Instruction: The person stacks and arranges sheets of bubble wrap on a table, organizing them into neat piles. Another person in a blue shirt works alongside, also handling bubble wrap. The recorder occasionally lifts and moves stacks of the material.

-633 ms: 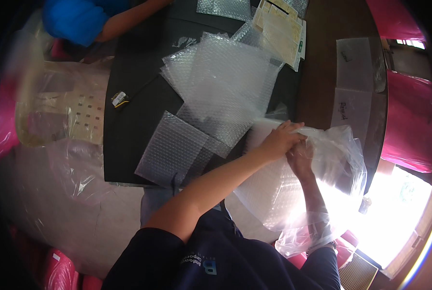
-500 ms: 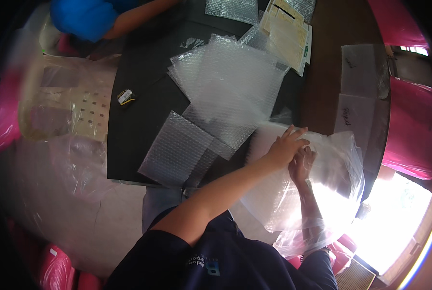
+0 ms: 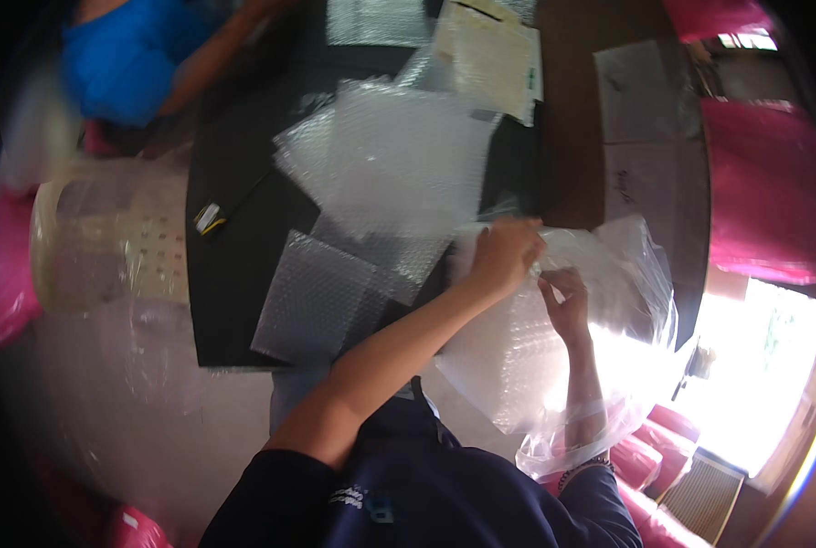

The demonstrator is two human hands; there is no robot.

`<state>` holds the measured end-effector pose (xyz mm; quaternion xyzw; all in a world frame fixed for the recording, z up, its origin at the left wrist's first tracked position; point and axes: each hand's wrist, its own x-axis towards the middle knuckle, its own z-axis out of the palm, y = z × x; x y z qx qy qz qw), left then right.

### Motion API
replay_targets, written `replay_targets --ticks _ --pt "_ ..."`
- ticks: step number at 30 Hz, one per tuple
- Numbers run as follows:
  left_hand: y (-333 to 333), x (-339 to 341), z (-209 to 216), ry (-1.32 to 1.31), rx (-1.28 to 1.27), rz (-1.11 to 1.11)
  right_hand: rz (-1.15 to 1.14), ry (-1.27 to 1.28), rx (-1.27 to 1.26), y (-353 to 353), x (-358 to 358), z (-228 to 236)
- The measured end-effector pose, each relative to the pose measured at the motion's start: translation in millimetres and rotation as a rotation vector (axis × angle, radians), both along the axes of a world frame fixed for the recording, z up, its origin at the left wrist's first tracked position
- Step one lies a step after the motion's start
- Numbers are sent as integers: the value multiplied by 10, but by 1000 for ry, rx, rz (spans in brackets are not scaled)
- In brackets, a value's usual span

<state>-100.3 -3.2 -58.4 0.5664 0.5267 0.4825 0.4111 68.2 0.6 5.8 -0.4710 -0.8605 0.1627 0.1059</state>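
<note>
Head view: clear bag by the near-right corner of the surface overhangs its near edge, weight that could drag it off, my left hand and right hand curled (grip: cannot tell).

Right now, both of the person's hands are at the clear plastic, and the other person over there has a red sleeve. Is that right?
Not quite: the sleeve is blue, not red, as the head view shows. The left hand and right hand are at the clear plastic.
</note>
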Motion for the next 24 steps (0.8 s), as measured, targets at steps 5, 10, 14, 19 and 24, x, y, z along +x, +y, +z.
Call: replay_targets --ticks 5,10,14,19,24 --pt "-331 68 1742 -432 663 -22 118 -183 34 207 798 -259" --pt "-734 1314 2000 -172 644 -669 18 238 -387 306 927 -472" --pt "-197 1213 1442 554 55 -550 -214 121 -284 436 1348 -882" --pt "-124 1094 1083 1535 -52 -554 -286 -73 -243 536 1365 -553" --pt "-78 744 718 1480 -282 -458 -345 -87 -241 580 1471 -554"
